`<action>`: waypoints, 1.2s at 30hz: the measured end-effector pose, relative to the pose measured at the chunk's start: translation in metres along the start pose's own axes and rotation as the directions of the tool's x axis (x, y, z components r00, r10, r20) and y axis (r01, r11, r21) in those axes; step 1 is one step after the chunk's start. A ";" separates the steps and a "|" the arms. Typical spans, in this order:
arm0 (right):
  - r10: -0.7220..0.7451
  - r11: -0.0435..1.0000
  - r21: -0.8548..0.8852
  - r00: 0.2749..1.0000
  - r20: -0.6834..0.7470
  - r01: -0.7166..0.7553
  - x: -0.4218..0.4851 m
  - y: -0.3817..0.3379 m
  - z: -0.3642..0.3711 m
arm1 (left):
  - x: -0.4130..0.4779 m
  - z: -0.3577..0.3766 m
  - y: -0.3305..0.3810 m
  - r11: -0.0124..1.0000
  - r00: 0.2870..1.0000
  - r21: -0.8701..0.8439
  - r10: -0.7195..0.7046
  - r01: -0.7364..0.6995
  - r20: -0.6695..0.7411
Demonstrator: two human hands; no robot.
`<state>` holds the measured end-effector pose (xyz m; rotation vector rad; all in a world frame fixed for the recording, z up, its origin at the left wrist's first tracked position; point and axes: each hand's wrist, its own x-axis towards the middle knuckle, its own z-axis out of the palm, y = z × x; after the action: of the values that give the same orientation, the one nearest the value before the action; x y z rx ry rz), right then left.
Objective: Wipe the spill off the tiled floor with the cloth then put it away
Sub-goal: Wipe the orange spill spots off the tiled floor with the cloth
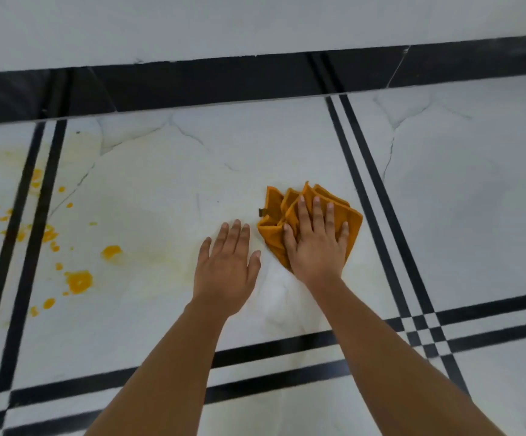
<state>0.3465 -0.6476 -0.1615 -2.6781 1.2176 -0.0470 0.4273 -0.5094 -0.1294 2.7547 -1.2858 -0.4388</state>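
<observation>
An orange cloth [274, 234] lies bunched on the white tiled floor [161, 171] right of centre. My right hand [316, 243] presses flat on top of it, fingers spread. My left hand [227, 265] rests flat on the bare tile just left of the cloth, fingers together, holding nothing. The spill [79, 281] is a scatter of orange-yellow blobs and drops at the left, across the black double stripe [27, 221], with pale yellow smears on the tile between the blobs and my hands.
A black skirting band [192, 83] runs along the foot of the white wall [224, 23] beyond the tiles. Black double stripes [378, 190] cross the floor to the right and in front of me [271, 363].
</observation>
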 end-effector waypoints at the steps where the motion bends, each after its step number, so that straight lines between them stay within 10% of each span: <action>1: -0.018 1.000 -0.005 1.000 0.019 0.018 0.008 0.001 -0.002 | 0.006 0.000 0.002 1.000 1.000 0.003 -0.008 0.008 -0.004; 6: -0.420 0.907 -0.027 0.908 0.015 0.420 0.012 0.035 -0.009 | 0.018 0.002 0.014 0.998 0.998 0.028 -0.053 0.054 -0.019; 10: -0.243 0.970 0.021 0.969 0.043 0.242 0.027 0.023 -0.011 | 0.016 0.003 0.010 0.998 0.997 0.003 -0.062 0.062 -0.035; 14: -0.487 0.872 -0.020 0.872 0.059 0.489 0.001 0.024 -0.005 | 0.005 -0.004 -0.009 0.996 0.995 -0.005 -0.091 0.091 -0.044; 19: -0.305 0.952 0.045 0.950 0.069 0.302 -0.022 -0.043 0.002 | -0.031 0.001 -0.042 0.977 0.974 -0.029 -0.215 0.213 -0.069; 22: -0.567 0.823 0.021 0.819 0.091 0.568 -0.050 -0.065 0.010 | -0.054 0.003 -0.059 0.959 0.956 -0.015 -0.283 0.283 -0.076; 27: -0.427 0.904 0.001 0.902 0.069 0.428 -0.055 -0.103 0.017 | -0.091 0.010 -0.087 0.937 0.935 -0.041 -0.348 0.346 -0.072; 31: -0.766 0.634 -0.029 0.633 0.114 0.773 -0.065 -0.105 0.022 | -0.117 0.015 -0.115 0.907 0.903 -0.062 -0.420 0.416 -0.094; 34: -0.566 0.821 -0.050 0.823 0.044 0.568 -0.051 -0.150 0.028 | -0.139 0.021 -0.137 0.868 0.863 -0.125 -0.494 0.481 -0.109; 36: -0.610 0.790 -0.004 0.786 0.097 0.613 -0.075 -0.191 0.036 | -0.151 0.022 -0.152 0.845 0.839 -0.146 -0.532 0.515 -0.114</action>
<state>0.4427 -0.4635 -0.1555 -2.9452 0.2721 0.0031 0.4418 -0.2950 -0.1435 2.9439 -0.4355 -0.3059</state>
